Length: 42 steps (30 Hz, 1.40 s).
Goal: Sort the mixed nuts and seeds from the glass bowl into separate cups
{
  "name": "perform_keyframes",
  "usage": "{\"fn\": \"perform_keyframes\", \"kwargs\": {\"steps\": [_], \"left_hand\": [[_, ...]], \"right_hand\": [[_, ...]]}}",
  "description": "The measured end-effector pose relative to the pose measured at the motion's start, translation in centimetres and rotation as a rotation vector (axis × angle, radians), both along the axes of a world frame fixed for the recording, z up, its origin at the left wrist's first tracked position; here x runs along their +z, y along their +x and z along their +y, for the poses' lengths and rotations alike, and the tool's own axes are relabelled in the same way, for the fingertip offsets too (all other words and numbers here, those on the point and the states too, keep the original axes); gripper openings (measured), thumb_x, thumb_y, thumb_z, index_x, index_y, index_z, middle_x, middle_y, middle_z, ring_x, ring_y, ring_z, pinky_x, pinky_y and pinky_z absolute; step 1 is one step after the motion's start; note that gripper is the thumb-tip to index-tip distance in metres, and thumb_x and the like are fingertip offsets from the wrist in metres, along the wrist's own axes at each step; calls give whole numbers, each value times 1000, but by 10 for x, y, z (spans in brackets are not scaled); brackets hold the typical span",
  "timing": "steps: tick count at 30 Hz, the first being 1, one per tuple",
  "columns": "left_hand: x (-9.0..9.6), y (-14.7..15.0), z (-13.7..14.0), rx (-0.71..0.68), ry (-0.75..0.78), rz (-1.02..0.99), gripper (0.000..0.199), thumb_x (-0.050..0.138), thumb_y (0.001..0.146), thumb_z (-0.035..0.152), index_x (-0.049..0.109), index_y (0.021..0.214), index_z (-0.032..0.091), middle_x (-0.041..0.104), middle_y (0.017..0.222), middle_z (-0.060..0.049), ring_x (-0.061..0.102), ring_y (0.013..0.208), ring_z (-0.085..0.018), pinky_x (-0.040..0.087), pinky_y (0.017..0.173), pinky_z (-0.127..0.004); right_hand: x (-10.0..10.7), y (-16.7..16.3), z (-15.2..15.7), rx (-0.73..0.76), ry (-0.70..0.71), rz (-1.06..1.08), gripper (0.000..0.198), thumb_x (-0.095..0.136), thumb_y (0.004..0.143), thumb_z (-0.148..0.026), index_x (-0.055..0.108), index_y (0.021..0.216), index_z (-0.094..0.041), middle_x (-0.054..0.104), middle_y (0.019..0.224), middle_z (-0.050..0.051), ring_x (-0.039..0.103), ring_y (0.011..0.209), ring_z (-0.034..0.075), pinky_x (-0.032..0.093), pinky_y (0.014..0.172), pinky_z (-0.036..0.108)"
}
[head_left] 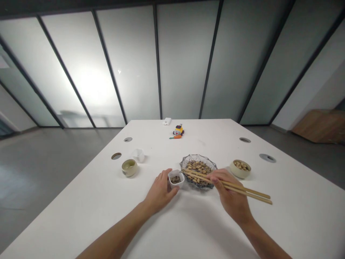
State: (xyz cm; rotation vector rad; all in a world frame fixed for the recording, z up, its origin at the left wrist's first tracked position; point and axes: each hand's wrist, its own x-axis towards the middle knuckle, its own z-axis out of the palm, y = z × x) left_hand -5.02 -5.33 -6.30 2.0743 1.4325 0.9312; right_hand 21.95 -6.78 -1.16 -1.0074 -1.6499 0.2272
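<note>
My left hand [161,190] is closed round the side of a small white cup [176,184], which stands on the table with dark seeds [175,179] in it. My right hand [229,194] grips a pair of wooden chopsticks [242,190]. Their tips reach left to the right rim of the cup; something small and dark seems to be at the tips, too small to name. Under the chopsticks stands a clear glass bowl [198,157] with a scalloped rim. It holds a mix of seeds and nuts [199,167], partly covered by my right hand and the chopsticks.
To the right is a cream bowl [240,173] of pale nuts. Left stand a greenish ceramic cup [129,168] and a white cup [138,155]. Farther back lie a yellow toy car [178,130], a toy carrot [176,137] and a white box [167,121]. Round holes pierce the table [88,216].
</note>
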Motion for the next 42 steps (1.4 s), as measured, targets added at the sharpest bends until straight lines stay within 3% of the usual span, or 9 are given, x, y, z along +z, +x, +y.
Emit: {"fn": "perform_keyframes", "kwargs": {"steps": [3, 11, 19, 26, 35, 42], "left_hand": [[0, 0, -1, -8, 13, 3, 60, 70, 91, 27, 51, 148, 21, 65, 142, -15, 63, 131, -33, 48, 115, -50], [-1, -2, 1, -14, -2, 16, 61, 72, 91, 28, 50, 148, 22, 65, 143, -14, 63, 133, -33, 49, 116, -51], [-1, -2, 1, -19, 8, -6, 59, 71, 91, 29, 52, 146, 21, 65, 144, -15, 62, 135, -34, 47, 117, -52], [-1, -2, 1, -19, 6, -11, 60, 71, 91, 29, 51, 146, 20, 64, 145, -16, 61, 135, -33, 47, 118, -52], [0, -1, 0, -12, -23, 7, 61, 70, 92, 30, 50, 148, 18, 63, 146, -17, 60, 136, -35, 46, 118, -53], [2, -1, 0, -8, -5, 13, 59, 70, 92, 31, 52, 147, 19, 65, 144, -16, 62, 135, -34, 47, 118, -50]], "right_hand": [[3, -13, -9, 88, -13, -14, 31, 65, 104, -49, 82, 90, -28, 78, 88, 4, 75, 80, 22, 61, 71, 34], [-7, 17, 15, -111, 67, -52, 34, 64, 103, -54, 80, 89, -27, 77, 90, 7, 74, 83, 24, 63, 76, 38], [-34, 15, 40, 58, -20, -54, 29, 66, 104, -49, 82, 94, -26, 80, 98, 7, 76, 91, 23, 65, 88, 41], [-36, 12, 45, 138, -66, -68, 29, 65, 104, -49, 82, 96, -26, 80, 103, 9, 75, 97, 26, 65, 93, 48], [-39, 16, 45, 96, -85, -108, 31, 61, 107, -44, 82, 96, -23, 76, 103, 9, 73, 96, 22, 62, 91, 37], [-36, 21, 47, -35, -30, -52, 36, 63, 105, -52, 81, 91, -25, 77, 94, 8, 73, 87, 22, 63, 83, 36]]}}
